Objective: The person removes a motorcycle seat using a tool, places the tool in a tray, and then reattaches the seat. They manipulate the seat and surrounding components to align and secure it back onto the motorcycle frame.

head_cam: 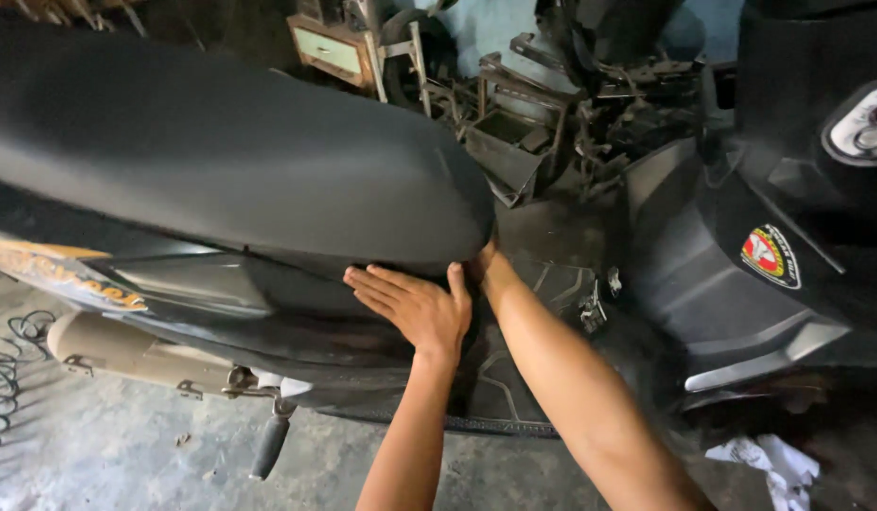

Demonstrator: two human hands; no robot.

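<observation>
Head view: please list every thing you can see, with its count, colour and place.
scooter seat: one, black, upper left
side panel: one, dark grey, below the seat
exhaust pipe: one, beige, lower left
footrest peg: one, black, below the exhaust pipe
round sticker: one, red and yellow, on the front cover at right
crumpled paper: one, white, floor at lower right
wire coil: one, dark, floor at far left
left hand: flat on the side panel, fingers spread
right hand: mostly hidden under the front edge of the seat
</observation>
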